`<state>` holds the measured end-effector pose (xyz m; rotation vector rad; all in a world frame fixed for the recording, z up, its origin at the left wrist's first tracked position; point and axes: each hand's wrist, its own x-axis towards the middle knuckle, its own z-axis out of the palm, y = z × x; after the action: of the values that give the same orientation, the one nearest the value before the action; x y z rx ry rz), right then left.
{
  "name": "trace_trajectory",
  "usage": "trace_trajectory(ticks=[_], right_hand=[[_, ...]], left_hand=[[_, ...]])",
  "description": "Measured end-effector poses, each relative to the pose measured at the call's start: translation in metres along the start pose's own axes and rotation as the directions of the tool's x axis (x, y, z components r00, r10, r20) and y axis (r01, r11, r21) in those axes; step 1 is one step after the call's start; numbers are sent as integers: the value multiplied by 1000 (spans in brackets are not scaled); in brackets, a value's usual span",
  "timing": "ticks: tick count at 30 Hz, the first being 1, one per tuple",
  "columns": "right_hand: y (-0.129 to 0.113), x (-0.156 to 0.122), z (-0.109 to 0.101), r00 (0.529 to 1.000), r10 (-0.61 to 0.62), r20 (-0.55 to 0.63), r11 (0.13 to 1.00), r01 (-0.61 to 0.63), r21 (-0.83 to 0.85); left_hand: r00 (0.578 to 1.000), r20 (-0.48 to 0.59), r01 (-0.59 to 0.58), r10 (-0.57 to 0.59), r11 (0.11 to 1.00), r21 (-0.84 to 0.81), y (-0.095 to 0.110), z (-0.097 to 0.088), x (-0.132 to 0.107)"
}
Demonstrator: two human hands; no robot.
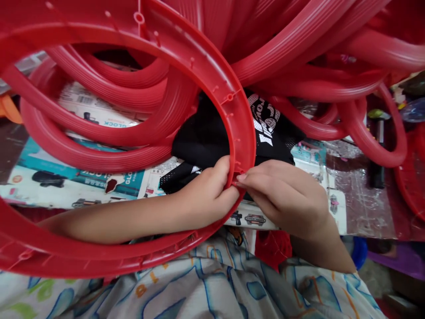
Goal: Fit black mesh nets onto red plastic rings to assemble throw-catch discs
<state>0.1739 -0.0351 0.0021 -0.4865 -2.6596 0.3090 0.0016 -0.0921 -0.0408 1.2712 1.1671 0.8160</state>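
Observation:
A big red plastic ring [212,73] fills the left of the head view, held close to the camera. My left hand [209,195] reaches through the ring and grips its right rim, thumb inside and fingers curled behind. Coming from the other side, my right hand [285,195] pinches the same spot on the rim with its fingertips. Behind the ring lies a black mesh cloth [206,137] with white print.
Several more red rings [315,66] hang piled across the top and right. Printed cardboard packaging [66,177] covers the table beneath. A clear plastic sheet [361,195] lies at the right. My patterned clothing [215,283] fills the bottom.

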Motion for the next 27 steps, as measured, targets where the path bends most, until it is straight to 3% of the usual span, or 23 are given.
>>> trace_trajectory(ticks=[3,8,12,16,20,24,27], right_hand=[[-1,1,-2,994,-105,28,994,105,1],[-4,5,-2,999,-31,39,988,25,152],[-1,4,2,995,-97,38,988,91,121],[-1,3,6,999,44,31,999,-44,-3],[-2,6,9,998,63,-6,998,-63,2],[-4,6,8,992,110,-63,992,-114,-55],[-6,5,7,990,121,-77,989,-127,-74]], left_hand=[[998,51,19,-21,998,55,3,-2,0],[996,86,-9,3,997,73,3,-2,1],[991,132,-17,5,996,90,0,-2,2],[993,115,-6,-4,996,86,-2,-2,1],[995,100,22,-30,997,75,-3,-4,-2],[985,159,70,-64,997,-31,1,-9,-4],[979,186,131,-86,961,-243,8,-11,-4]])
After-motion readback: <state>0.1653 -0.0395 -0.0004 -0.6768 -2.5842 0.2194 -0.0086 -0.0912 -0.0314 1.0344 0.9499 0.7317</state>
